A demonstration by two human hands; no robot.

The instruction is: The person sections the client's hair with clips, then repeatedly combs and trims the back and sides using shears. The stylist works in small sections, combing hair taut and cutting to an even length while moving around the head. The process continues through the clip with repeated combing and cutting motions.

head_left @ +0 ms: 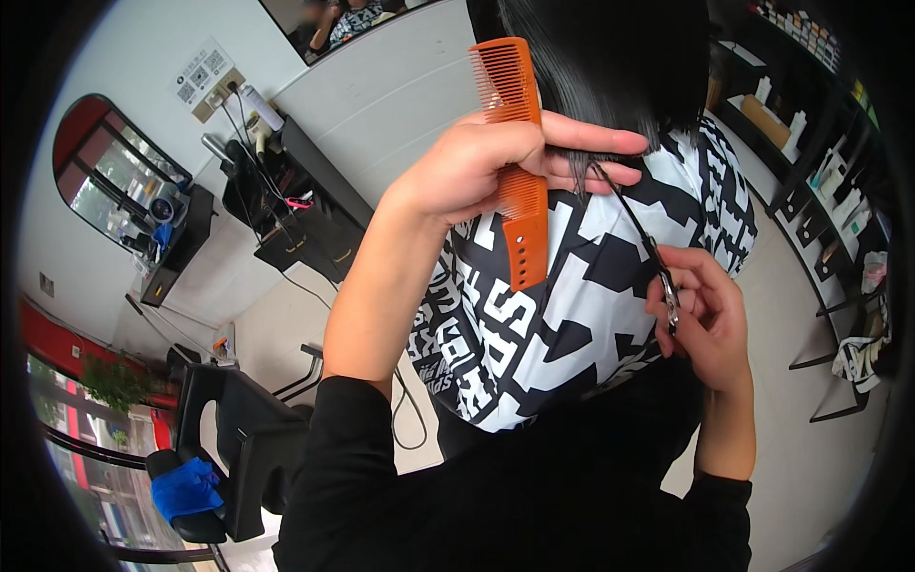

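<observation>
A person with straight dark hair (620,67) sits before me, wearing a black-and-white lettered cape (581,305). My left hand (457,164) is at the hair's lower edge, its index and middle fingers stretched out with a lock of hair between them. The same hand grips an orange comb (527,250), which stands upright against the palm under the thumb, teeth facing left. My right hand (713,315), lower and to the right, is closed on a pair of slim dark scissors (634,212). Their tips touch the hair ends just below my left fingers; whether the blades are parted is hard to tell.
At the left stand a black cabinet (315,205) with hairdressing tools and cords, a mirror (124,181), and a black salon chair (253,419) with a blue towel (188,489). Along the right runs a dark shelf (796,205) with bottles. A cord (412,419) lies on the floor.
</observation>
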